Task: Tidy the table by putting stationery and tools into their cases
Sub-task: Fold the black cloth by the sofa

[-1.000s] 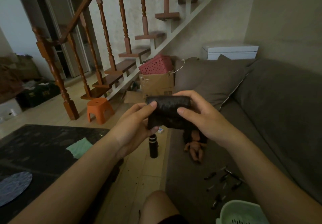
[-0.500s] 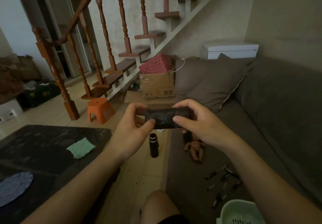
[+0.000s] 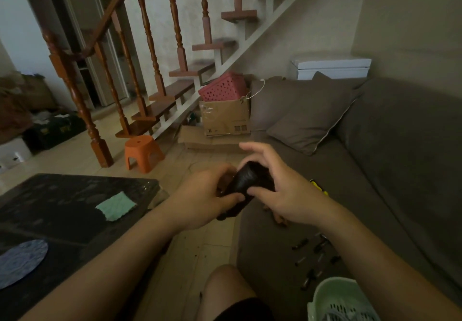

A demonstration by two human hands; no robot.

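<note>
One dark case (image 3: 246,183), half hidden, left hand (image 3: 205,195), right hand (image 3: 282,190) gripping

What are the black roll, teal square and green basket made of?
By looks: black roll is likely soft fabric or faux leather, with a faint sheen and rolled up tight. The teal square is cloth, with a ribbed weave and limp edges. The green basket is moulded plastic, smooth with a slotted wall.

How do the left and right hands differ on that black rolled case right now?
The left hand wraps the lower end of the black rolled case with all fingers curled in; the right hand covers the upper end more loosely. The left hand's index finger is tucked, the right hand's is lifted clear of the case. Both press a thumb on its front.
</note>
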